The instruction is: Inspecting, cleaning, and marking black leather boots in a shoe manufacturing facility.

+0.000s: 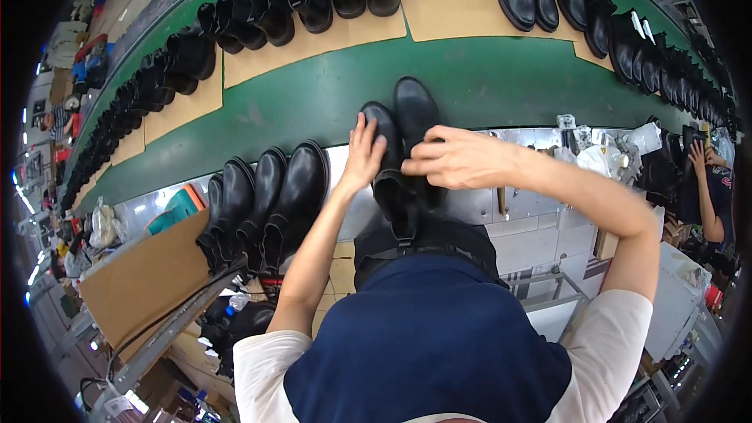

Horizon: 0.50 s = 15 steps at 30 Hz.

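Black leather boots, one pair, at the near edge of the green belt (313,90), toes over it: left boot (381,129), right boot (415,102); left hand (363,157), open, fingers nearly straight, laid against the left boot; right hand (462,158), fingers bent, by the pair, any hold impossible to tell; along the belt's far side, brown cardboard sheets (462,4) bearing further boots (309,0)

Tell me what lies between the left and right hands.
In the head view, one black boot and part of a second boot lie between left hand and right hand.
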### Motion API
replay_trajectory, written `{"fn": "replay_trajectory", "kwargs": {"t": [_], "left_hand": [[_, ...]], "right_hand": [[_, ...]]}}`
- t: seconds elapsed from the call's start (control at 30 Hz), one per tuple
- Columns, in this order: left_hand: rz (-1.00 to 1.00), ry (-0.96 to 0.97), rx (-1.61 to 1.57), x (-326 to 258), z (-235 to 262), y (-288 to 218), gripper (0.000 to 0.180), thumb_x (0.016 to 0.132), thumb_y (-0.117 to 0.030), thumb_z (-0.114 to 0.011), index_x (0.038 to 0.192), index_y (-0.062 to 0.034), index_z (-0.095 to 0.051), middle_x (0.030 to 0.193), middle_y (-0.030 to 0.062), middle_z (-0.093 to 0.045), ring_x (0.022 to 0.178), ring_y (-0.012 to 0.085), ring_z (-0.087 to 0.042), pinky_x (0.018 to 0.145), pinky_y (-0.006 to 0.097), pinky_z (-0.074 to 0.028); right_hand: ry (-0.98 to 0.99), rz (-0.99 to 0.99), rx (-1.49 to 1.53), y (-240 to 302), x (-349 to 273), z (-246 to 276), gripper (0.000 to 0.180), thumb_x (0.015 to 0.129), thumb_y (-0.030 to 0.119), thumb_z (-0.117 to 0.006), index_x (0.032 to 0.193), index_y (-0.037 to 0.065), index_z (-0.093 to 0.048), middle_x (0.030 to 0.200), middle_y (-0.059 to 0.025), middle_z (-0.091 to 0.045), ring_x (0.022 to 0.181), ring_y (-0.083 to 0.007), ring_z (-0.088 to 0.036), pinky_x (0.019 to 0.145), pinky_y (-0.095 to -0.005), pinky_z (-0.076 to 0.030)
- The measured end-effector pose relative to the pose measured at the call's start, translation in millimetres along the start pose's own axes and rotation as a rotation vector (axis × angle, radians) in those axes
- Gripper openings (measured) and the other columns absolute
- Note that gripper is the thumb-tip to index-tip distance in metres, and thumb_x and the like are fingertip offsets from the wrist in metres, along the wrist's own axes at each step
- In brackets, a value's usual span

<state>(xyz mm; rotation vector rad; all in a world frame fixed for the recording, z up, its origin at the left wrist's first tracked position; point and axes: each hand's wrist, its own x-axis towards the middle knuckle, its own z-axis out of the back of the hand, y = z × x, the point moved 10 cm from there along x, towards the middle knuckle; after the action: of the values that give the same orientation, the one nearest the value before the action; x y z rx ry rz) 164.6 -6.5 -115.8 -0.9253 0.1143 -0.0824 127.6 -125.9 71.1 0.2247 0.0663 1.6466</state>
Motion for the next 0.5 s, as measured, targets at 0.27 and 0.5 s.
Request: {"fn": "replay_trajectory", "kwargs": {"t": [0.27, 0.5], "left_hand": [[1.155, -0.149, -0.826, -130, -46, 78, 0.068, 0.089, -0.06, -0.033, 0.118, -0.0002, -0.048, 0.098, 0.0124, -0.057, 0.088, 0.0217, -0.054, 0.079, 0.034, -0.04], [0.813, 0.043, -0.978, -117, -35, 56, 0.079, 0.084, -0.072, -0.022, 0.103, -0.0046, -0.059, 0.071, 0.0011, -0.055, 0.071, 0.0106, -0.049, 0.073, 0.029, -0.037]], "right_hand": [[-0.631, -1.703, 0.97, -80, -155, -154, 0.095, 0.077, 0.072, -0.043, 0.121, -0.012, -0.042, 0.109, -0.0271, -0.056, 0.105, -0.034, -0.054, 0.091, -0.039, -0.041], [-0.757, -1.684, 1.424, -50, -113, -207, 0.103, 0.073, 0.063, -0.06, 0.139, -0.005, -0.019, 0.142, -0.0232, -0.026, 0.131, -0.0286, -0.028, 0.107, -0.0339, -0.023]]}}
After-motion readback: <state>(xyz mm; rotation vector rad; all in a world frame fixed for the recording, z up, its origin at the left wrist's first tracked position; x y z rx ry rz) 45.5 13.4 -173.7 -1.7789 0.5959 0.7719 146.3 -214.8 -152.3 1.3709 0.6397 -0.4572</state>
